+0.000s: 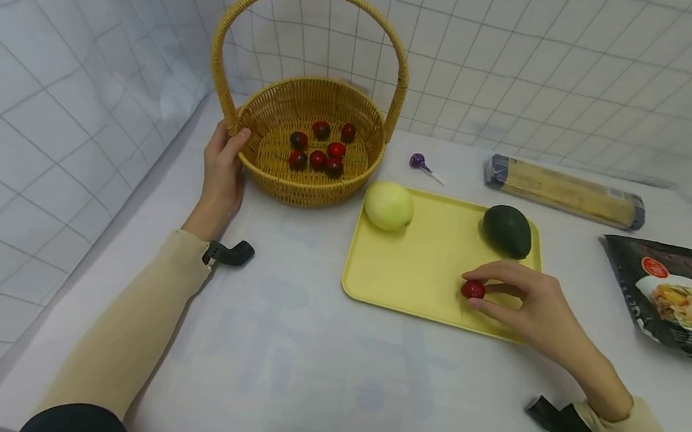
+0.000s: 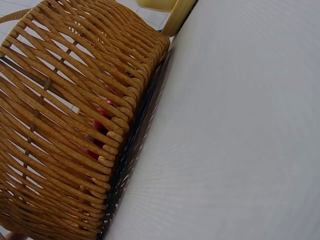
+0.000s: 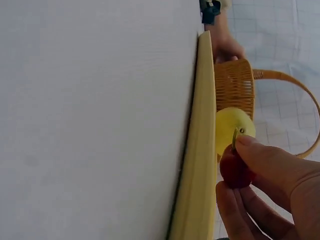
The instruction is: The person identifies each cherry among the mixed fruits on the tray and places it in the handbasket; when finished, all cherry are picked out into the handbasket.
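Note:
Between thumb and fingers, my right hand [image 1: 530, 304] pinches a dark red cherry [image 1: 473, 289] over the right part of a yellow tray [image 1: 422, 267]. In the right wrist view a short green stem shows on the cherry [image 3: 236, 169]. My left hand [image 1: 224, 164] grips the left rim of a woven basket [image 1: 307, 195] with a tall arched handle, its thumb over the edge. Several dark red cherries [image 1: 318, 159] lie on the basket floor. On the tray sit a pale yellow-green round fruit [image 1: 389, 206] at the back left and a dark green avocado [image 1: 507, 231] at the back right.
A purple-wrapped lollipop [image 1: 424, 165] lies behind the tray. A long yellow packet [image 1: 564, 192] with dark ends lies at the back right, and a black food bag [image 1: 672, 299] is at the right. White gridded sheeting [image 1: 520, 66] rises behind and at the sides.

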Available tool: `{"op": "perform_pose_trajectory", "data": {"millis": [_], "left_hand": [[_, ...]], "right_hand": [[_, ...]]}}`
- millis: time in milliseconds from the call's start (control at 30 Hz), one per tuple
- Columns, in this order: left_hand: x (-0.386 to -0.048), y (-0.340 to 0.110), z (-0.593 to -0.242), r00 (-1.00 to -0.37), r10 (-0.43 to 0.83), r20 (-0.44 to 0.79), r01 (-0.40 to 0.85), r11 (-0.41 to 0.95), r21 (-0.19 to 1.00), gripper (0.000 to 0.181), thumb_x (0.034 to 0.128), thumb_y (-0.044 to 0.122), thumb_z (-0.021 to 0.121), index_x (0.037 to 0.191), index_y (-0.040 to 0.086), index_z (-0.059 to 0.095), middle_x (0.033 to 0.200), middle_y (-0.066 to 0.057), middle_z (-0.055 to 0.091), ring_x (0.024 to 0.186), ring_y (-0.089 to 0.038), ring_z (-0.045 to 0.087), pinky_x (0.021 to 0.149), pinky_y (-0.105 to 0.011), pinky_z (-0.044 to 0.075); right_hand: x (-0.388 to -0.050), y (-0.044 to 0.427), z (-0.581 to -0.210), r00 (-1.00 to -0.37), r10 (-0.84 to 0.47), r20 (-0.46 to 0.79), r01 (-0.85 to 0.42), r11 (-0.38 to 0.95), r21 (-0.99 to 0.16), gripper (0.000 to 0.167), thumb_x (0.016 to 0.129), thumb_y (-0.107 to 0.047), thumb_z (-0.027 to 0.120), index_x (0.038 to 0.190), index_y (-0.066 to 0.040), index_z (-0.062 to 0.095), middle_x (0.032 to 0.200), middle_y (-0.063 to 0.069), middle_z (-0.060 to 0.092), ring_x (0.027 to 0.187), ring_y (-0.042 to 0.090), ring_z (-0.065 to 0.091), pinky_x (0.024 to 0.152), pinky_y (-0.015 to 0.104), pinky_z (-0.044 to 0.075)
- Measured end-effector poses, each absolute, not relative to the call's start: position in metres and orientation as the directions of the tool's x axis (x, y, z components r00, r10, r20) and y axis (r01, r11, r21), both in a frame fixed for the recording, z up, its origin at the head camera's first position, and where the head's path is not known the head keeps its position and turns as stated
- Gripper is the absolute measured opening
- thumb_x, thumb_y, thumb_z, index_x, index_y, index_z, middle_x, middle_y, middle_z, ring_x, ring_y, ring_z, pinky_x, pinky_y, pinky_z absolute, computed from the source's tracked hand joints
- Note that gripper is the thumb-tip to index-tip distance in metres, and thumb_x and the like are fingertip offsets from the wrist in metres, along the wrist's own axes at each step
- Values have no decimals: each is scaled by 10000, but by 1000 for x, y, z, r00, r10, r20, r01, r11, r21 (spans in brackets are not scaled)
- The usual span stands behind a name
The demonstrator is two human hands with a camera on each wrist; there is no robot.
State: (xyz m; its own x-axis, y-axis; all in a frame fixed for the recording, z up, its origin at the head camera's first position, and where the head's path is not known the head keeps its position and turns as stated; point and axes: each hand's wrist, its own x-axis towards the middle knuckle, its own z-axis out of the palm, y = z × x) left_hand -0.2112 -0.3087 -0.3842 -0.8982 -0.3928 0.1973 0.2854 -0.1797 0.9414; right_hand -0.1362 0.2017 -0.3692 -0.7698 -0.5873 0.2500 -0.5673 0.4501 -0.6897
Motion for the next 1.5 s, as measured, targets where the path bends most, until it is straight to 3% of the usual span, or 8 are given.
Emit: {"op": "perform_pose_trajectory", "data": {"millis": [233,367,767,967,1100,1500], "left_hand": [[-212,-307,-383,-902,-390,183,274,-192,942,543,1005,260,633,1517,111,530,1518,-105,514,1452,-259,434,1228,-337,305],[-212,-307,-382,-898,-397,190,281,-185,942,539,1003,263,637,1513,115,540,1516,-112,515,1445,-263,438,1224,-339,313],[-211,-310,-384,-900,-387,201,286,-176,942,542,1012,269,630,1518,106,525,1519,-116,505,1450,-257,433,1224,-328,313],[-211,-311,-386,-900,-383,207,283,-154,946,550,1014,293,615,1519,104,509,1509,-112,499,1455,-262,433,1234,-323,309],[-211,-312,-386,-901,-384,204,281,-157,947,550,1013,300,620,1517,107,513,1513,-112,499,1457,-259,435,1237,-321,312],[-211,-310,-386,-898,-394,194,281,-176,943,549,1010,281,626,1521,110,522,1522,-123,508,1459,-270,438,1230,-324,314]], "right_hand": [[-152,166,-344,-727,-565,389,-640,353,-682,493,783,51,890,1226,-112,748,1193,12,761,1067,33,717,857,230,602],[-169,137,-330,-700,-559,443,-652,248,-717,424,800,64,870,1183,-80,756,1148,31,770,1045,75,733,868,263,609],[-210,49,-304,-703,-561,437,-608,155,-778,298,894,-57,836,1184,-44,771,1165,58,764,1039,186,750,907,327,615],[-232,4,-297,-733,-580,355,-556,211,-804,305,925,-107,819,1216,-30,770,1221,91,747,1071,218,741,908,277,605],[-247,-25,-294,-749,-590,301,-540,281,-793,303,944,-159,809,1226,-57,773,1232,63,746,1086,162,723,879,233,598],[-270,-88,-306,-798,-561,221,-495,401,-771,302,935,-227,825,1180,-67,753,1112,60,769,997,140,705,847,211,543]]}}
